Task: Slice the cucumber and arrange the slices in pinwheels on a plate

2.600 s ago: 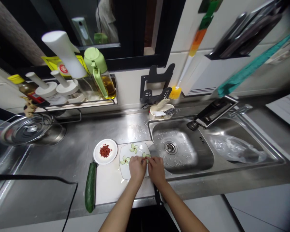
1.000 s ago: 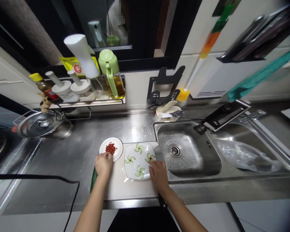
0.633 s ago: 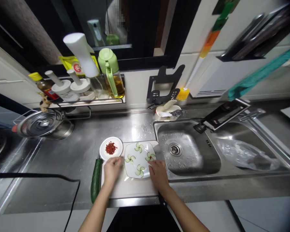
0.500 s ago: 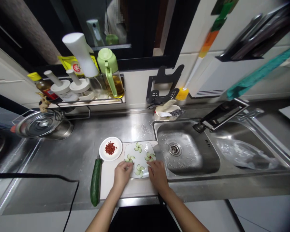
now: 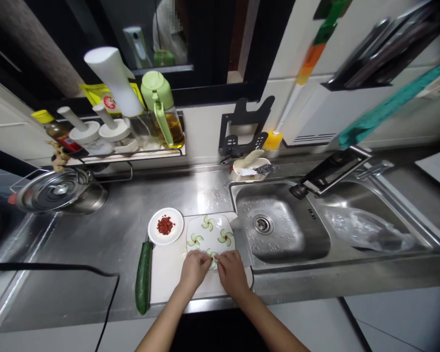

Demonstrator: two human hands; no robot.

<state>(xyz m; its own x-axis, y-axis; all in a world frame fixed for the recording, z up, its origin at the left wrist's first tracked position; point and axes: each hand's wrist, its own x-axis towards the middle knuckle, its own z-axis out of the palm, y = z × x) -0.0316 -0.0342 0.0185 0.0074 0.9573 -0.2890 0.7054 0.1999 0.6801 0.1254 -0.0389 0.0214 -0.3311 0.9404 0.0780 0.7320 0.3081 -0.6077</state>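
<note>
A white squarish plate (image 5: 209, 233) carries several pinwheels of thin cucumber slices. Small red bits mark the centres of the left pinwheel (image 5: 195, 240) and the right pinwheel (image 5: 225, 237). My left hand (image 5: 194, 271) is pinched over the plate's near edge, at the nearest pinwheel (image 5: 211, 256). Facing it, my right hand (image 5: 233, 275) has its fingers curled together at the same spot. Whatever lies between the fingertips is too small to make out. Left of the plate stands a round white dish (image 5: 156, 234) with chopped red bits (image 5: 165, 225).
A whole cucumber (image 5: 143, 281) lies along the left edge of the white cutting board (image 5: 165, 274). The double sink (image 5: 286, 259) borders the right side. A lidded pot (image 5: 91, 198) stands back left, below a rack of seasoning jars and oil. A black cable (image 5: 77, 266) crosses the left counter.
Both hands have moved from the plate's sides to its near pinwheel and come close together. A red bit now shows at the left pinwheel's centre. The view has shifted slightly.
</note>
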